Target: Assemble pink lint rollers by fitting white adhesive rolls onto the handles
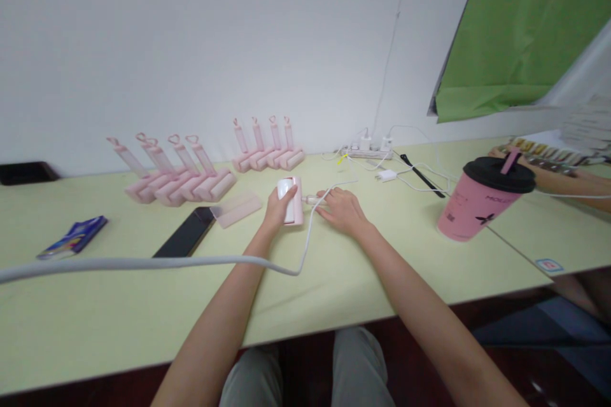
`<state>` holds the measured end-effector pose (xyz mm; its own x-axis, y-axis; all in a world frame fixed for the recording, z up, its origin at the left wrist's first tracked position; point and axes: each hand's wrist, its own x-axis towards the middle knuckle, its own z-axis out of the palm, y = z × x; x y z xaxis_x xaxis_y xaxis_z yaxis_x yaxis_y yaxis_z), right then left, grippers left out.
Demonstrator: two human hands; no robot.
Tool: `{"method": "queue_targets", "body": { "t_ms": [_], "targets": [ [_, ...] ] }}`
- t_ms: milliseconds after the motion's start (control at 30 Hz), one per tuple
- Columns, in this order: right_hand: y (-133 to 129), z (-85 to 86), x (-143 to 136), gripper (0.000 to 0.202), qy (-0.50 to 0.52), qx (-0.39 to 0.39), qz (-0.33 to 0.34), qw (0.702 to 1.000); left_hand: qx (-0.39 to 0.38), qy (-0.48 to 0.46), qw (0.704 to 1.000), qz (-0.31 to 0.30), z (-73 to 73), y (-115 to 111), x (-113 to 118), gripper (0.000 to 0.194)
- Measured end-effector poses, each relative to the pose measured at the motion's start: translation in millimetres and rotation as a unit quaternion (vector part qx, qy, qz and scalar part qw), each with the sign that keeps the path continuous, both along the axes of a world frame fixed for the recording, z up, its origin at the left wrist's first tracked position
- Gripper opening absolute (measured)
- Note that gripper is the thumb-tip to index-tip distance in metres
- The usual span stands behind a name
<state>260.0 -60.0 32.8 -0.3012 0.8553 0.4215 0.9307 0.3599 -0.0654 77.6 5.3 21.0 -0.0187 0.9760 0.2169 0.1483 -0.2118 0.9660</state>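
Note:
A pink lint roller [298, 202] with a white roll lies sideways just above the table, in front of me. My left hand [277, 206] is closed around its roller head, thumb over the white roll. At the clear handle end, my right hand [342, 208] is closed with its fingers on the handle; part of the handle is hidden by them and by a white cable. Left of my left hand lies a flat, pale pink cover piece [237, 210]. Beside that piece a black phone [188, 233] rests on the table.
Several pink lint rollers [184, 186] stand at the back left, more [270, 159] near the wall. A white cable [191, 261] crosses in front. A power strip [370, 154], a charger plug [386, 175] and a pink cup [480, 203] are right. Another person's arm [563, 181] shows far right.

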Motion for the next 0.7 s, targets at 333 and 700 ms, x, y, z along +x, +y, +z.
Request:
{"method": "queue_targets", "body": {
  "t_ms": [333,700],
  "targets": [
    [2,-6.9,2,0.048,-0.039,-0.072,0.008,0.997,0.005,-0.022,1.000,-0.014,-3.1,-11,13,0.057],
    [-1,-1.8,16,0.035,-0.033,-0.099,0.034,0.994,0.075,0.155,0.985,0.016,1.3,-25,15,0.048]
  ]
}}
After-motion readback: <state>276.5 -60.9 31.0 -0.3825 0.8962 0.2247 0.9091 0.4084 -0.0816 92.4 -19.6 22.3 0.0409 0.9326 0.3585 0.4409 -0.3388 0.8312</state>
